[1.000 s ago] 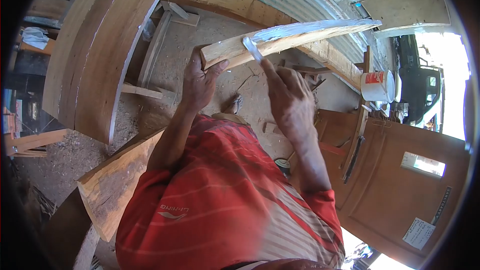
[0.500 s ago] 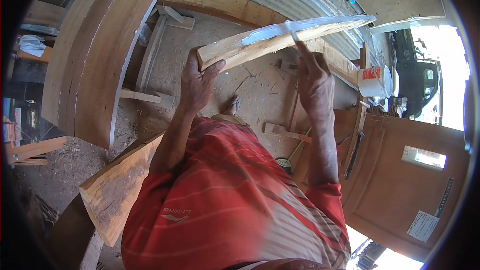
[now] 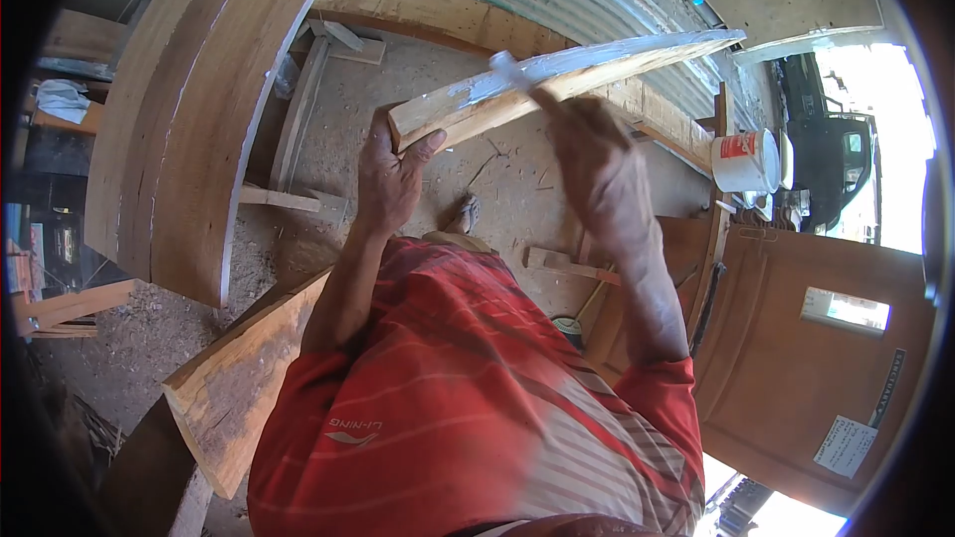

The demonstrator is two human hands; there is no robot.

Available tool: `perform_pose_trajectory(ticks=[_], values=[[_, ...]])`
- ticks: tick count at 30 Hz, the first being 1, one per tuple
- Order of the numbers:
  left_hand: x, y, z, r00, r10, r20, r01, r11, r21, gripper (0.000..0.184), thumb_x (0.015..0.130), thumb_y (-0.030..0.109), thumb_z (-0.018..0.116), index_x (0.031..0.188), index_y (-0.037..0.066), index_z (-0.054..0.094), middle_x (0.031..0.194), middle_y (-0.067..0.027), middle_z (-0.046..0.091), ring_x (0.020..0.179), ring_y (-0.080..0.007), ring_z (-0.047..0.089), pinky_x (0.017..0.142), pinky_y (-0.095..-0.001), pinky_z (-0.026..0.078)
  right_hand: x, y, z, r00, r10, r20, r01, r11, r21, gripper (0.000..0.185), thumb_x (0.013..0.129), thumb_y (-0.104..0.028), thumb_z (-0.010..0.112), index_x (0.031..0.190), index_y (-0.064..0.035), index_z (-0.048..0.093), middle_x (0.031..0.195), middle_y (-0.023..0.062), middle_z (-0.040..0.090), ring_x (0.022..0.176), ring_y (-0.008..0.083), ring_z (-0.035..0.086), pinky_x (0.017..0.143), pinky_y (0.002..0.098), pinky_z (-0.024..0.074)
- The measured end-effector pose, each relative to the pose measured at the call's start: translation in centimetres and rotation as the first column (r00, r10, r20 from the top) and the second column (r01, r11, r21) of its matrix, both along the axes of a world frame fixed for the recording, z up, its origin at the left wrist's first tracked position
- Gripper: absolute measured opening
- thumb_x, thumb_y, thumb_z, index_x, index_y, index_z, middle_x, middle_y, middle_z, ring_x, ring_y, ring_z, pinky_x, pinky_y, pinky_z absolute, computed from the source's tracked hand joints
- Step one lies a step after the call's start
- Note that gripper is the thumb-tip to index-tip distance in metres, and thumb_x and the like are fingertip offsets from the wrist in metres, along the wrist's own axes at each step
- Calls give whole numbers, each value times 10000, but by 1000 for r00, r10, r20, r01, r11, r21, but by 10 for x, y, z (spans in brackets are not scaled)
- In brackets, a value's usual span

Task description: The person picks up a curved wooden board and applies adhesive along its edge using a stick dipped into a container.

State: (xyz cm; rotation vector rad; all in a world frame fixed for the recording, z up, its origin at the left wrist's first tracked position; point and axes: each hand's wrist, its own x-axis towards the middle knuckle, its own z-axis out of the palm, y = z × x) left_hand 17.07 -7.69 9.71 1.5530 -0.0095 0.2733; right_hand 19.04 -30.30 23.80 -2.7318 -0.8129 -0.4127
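My left hand (image 3: 391,174) grips the near end of a long wooden board (image 3: 477,117), its thumb on the lower side. The board slants up to the right. A whitish-grey coating (image 3: 597,55) covers most of its upper edge, with bare wood near my left hand. Slightly blurred, my right hand (image 3: 602,164) is closed on a small flat spreader (image 3: 509,70), whose pale tip lies at the coated edge, nearer the held end than the far end.
Large joined planks (image 3: 189,119) stand at the left. Below them is a rough timber slab (image 3: 244,378). At the right are a white bucket (image 3: 744,161) and a brown door (image 3: 786,338). A long beam (image 3: 438,15) runs behind, and a sandalled foot (image 3: 465,214) shows on the floor.
My right hand moved right along the board with the spreader, then came back left. The coating now reaches closer to my left hand, which keeps its grip on the board.
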Motion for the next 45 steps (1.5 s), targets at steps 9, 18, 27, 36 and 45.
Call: perform_pose_trajectory(ticks=[9,18,27,36,45], values=[[0,0,4,1000,13,16,-14,998,53,396,1009,198,732,1282,-13,537,1154,-143,713,1058,-189,686,920,-331,551,-3,-11,-5,999,26,40,-25,999,-27,574,963,-22,602,1492,-244,592,865,111,591,772,267,666,665,419,570],[1,-1,-4,999,36,-1,-36,999,27,416,993,201,743,1287,-21,551,1161,-136,691,1062,-198,665,948,-346,532,32,-64,-9,959,-272,-83,269,962,-44,502,1012,-36,563,1456,-260,636,938,122,644,794,284,679,674,453,542],[0,-1,-7,999,19,-32,-19,1000,-5,406,995,192,743,1280,-21,547,1139,-141,689,1056,-203,671,936,-351,539,79,-119,-2,923,-384,-38,380,922,-76,404,1016,-52,578,1385,-177,685,954,181,682,825,321,715,656,464,526],[-1,-1,-7,997,47,-62,-46,999,24,402,990,172,743,1280,-24,546,1141,-137,690,1043,-195,677,930,-348,546,56,-100,-28,978,-207,-24,206,978,-35,395,975,-4,564,1348,-77,673,913,161,639,735,307,688,611,441,553],[0,-1,-7,998,41,-57,-41,999,15,399,990,172,749,1276,-23,551,1128,-123,687,1037,-185,671,912,-331,548,104,-151,-13,929,-370,-26,371,925,77,361,1035,-87,583,1383,-112,674,963,213,681,796,340,670,734,455,520]])
